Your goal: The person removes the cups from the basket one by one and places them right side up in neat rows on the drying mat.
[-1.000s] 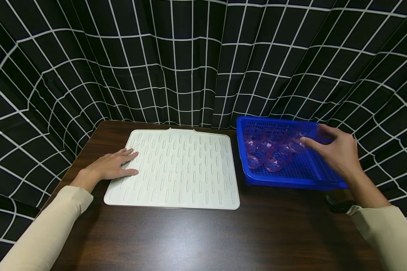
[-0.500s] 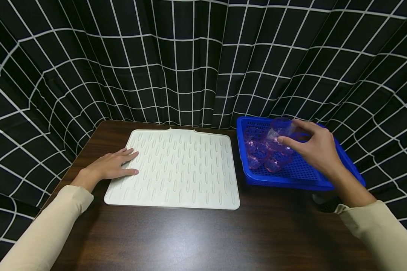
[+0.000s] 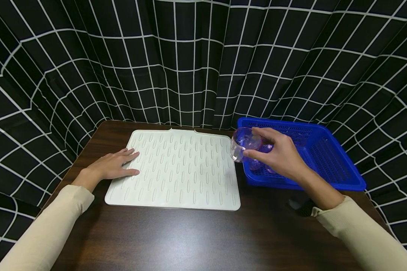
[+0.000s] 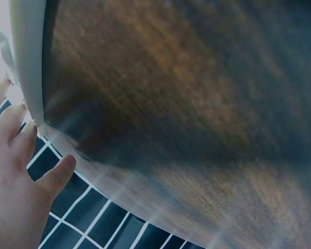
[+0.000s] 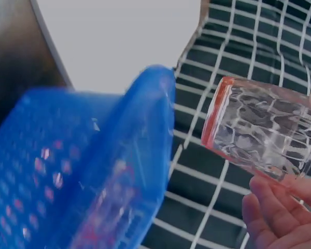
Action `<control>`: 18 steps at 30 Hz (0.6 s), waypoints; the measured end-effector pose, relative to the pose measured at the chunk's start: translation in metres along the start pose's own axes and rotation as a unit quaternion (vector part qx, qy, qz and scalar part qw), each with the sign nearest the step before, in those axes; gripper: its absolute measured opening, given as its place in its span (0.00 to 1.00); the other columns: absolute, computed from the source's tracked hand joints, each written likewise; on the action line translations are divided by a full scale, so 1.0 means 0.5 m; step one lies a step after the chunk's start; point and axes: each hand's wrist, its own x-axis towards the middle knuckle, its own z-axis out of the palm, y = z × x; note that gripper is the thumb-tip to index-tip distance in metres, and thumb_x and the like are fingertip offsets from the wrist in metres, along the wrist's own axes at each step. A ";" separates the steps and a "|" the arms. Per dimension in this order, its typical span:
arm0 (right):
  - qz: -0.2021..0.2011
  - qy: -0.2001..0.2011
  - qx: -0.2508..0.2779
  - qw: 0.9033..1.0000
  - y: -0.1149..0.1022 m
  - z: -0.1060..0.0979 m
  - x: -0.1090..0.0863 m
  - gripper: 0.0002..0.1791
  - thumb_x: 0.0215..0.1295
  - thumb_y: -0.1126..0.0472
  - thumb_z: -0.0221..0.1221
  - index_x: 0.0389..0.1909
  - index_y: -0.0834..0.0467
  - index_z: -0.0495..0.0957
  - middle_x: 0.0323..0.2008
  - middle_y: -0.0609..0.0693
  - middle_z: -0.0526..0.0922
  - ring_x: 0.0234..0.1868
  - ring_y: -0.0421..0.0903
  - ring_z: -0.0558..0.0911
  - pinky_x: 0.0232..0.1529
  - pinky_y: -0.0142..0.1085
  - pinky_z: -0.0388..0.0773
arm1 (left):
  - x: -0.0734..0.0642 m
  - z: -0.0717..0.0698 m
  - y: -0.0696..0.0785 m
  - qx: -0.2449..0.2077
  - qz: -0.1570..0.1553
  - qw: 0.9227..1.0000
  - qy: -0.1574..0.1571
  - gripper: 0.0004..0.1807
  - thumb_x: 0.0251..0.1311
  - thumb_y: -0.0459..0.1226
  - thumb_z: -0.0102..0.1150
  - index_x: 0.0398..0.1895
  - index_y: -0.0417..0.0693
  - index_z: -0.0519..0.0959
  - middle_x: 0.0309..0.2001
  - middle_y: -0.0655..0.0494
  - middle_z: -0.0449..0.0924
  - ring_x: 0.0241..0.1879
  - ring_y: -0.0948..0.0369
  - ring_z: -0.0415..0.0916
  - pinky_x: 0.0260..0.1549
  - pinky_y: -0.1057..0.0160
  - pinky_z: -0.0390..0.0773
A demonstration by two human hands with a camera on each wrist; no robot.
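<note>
Right fingers (image 3: 266, 132) pinch a cup (image 3: 240, 145), left fingers (image 3: 129, 156) splay over a mat (image 3: 179, 173), gridded curtain (image 3: 162, 75) behind the brown table (image 3: 176, 237).

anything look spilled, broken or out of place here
Nothing stands out. The white mat lies flat on the table, the cup in the right hand looks whole, and no spill shows. The blue basket is partly hidden, so I can't vouch for everything inside.

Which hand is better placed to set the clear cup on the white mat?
Probably the right hand: it grips the clear cup near the white mat; the left hand rests at the mat's left edge, holding nothing.
</note>
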 end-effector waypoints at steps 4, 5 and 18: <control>-0.018 -0.031 0.002 0.999 -0.011 0.038 0.001 0.40 0.56 0.52 0.73 0.67 0.65 0.71 0.62 0.63 0.75 0.55 0.60 0.79 0.53 0.55 0.78 | 0.000 0.002 -0.001 -0.002 -0.001 1.000 0.001 0.49 0.62 0.68 0.51 0.76 0.46 0.60 0.76 0.38 0.53 0.75 0.37 0.46 0.64 0.26 0.51; -0.021 -0.038 0.001 0.999 -0.014 0.047 0.001 0.41 0.56 0.52 0.74 0.66 0.65 0.71 0.62 0.63 0.75 0.57 0.60 0.79 0.55 0.56 0.77 | 0.000 0.003 -0.002 -0.002 -0.001 1.000 0.001 0.49 0.62 0.68 0.51 0.76 0.46 0.59 0.76 0.39 0.53 0.75 0.38 0.46 0.64 0.27 0.51; -0.034 -0.100 -0.002 0.994 -0.027 0.144 -0.015 0.41 0.52 0.48 0.75 0.64 0.65 0.75 0.60 0.59 0.78 0.56 0.54 0.81 0.55 0.53 0.78 | 0.001 0.005 -0.005 -0.002 -0.004 1.000 0.000 0.49 0.62 0.68 0.51 0.77 0.46 0.59 0.76 0.39 0.52 0.75 0.38 0.45 0.65 0.27 0.50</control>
